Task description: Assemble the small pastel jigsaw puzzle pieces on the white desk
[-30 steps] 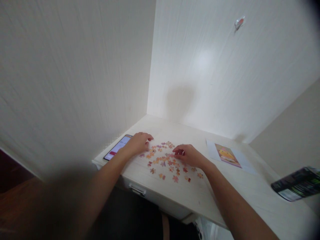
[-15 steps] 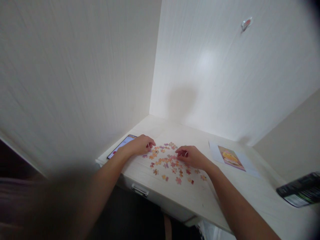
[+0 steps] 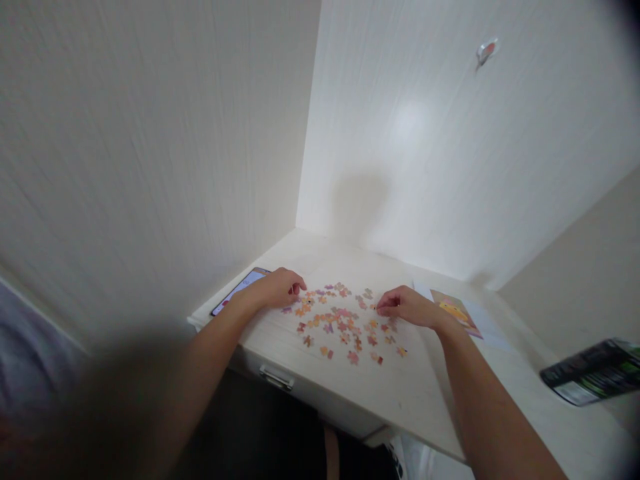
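Puzzle pieces (image 3: pixel 342 313): spread over the bench (image 3: pixel 320 250) between the two hands and toward its near edge; small, pink, orange and yellow, some touching or overlapping.
Right hand (image 3: pixel 409 305): at the right of the spread, its grip drawn nearly together just beside a piece with a dark dot (image 3: pixel 373 307); whether anything is pinched, I cannot tell.
Left hand (image 3: pixel 281 287): at the left end, fingers curled down; whether its grip holds a piece cannot be told either.
Careful touch: pieces this small would probably handle best singly, pinched lightly by the edges, with the wrist held up so that neighbours are not dragged.
Phone (image 3: pixel 239 292): near the left wall (image 3: pixel 200 167), partly hidden behind the left arm (image 3: pixel 210 363).
Printed sheet (image 3: pixel 493 327): right of the pieces, showing a yellow figure, its near left part covered by the right hand and arm.
Black container (image 3: pixel 590 373): far right, cut off by the frame, lettering unreadable.
Blur: a dark, soft shape at lower left is unidentifiable; the pieces' printed details are too small to read.
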Demonstrator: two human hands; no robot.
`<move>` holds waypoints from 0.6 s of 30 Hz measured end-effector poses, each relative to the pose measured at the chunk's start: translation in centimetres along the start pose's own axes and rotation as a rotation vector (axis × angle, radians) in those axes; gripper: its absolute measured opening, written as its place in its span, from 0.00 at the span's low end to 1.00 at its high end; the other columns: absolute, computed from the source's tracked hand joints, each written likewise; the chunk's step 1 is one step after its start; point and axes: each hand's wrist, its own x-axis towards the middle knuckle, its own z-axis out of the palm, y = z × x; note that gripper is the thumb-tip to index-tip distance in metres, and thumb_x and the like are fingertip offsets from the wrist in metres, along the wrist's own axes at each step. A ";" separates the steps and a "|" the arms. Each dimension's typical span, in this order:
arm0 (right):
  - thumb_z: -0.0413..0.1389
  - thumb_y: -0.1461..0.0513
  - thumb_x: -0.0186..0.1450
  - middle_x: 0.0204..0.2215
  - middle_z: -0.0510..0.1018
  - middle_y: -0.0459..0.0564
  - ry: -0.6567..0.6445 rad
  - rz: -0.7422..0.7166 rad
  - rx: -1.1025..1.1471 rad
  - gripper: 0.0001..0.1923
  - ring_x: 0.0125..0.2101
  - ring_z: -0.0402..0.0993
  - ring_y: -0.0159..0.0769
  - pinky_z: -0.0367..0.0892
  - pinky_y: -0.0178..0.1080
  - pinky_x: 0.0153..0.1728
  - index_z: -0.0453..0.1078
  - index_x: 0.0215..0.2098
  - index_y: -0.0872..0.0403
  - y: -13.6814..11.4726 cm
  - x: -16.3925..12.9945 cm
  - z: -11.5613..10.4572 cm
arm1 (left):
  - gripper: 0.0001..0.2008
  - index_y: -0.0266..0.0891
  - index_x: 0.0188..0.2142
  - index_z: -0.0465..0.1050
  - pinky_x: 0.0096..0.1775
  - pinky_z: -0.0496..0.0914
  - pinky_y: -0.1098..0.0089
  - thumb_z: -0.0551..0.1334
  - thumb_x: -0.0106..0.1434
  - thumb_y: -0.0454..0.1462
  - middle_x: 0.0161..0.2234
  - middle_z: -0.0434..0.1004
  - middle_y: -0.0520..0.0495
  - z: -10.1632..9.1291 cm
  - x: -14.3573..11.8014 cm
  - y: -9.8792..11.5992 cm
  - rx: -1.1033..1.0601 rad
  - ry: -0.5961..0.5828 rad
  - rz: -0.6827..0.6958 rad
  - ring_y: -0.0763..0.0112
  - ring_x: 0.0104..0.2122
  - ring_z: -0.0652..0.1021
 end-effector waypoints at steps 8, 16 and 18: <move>0.55 0.59 0.61 0.28 0.81 0.51 0.340 0.001 -0.245 0.11 0.27 0.73 0.35 0.65 0.36 0.30 0.79 0.34 0.55 0.2 0.6 -0.1 | 0.17 0.41 0.42 0.79 0.34 0.67 0.74 0.59 0.54 0.30 0.32 0.81 0.49 0.4 0.1 -0.2 0.012 -0.005 -0.005 0.72 0.30 0.77; 0.54 0.63 0.62 0.33 0.83 0.53 0.393 0.006 -0.316 0.11 0.31 0.76 0.37 0.68 0.37 0.34 0.79 0.36 0.55 1.1 0.5 -0.3 | 0.15 0.39 0.40 0.80 0.38 0.68 0.71 0.58 0.56 0.29 0.33 0.81 0.46 0.3 0.1 -0.1 0.056 0.022 -0.001 0.69 0.32 0.77; 0.54 0.63 0.62 0.33 0.83 0.53 0.385 0.007 -0.314 0.11 0.31 0.77 0.37 0.68 0.37 0.34 0.79 0.36 0.55 0.9 0.5 -0.2 | 0.15 0.39 0.40 0.80 0.38 0.68 0.71 0.58 0.57 0.29 0.33 0.81 0.46 0.3 0.1 -0.1 0.060 0.027 -0.001 0.69 0.32 0.77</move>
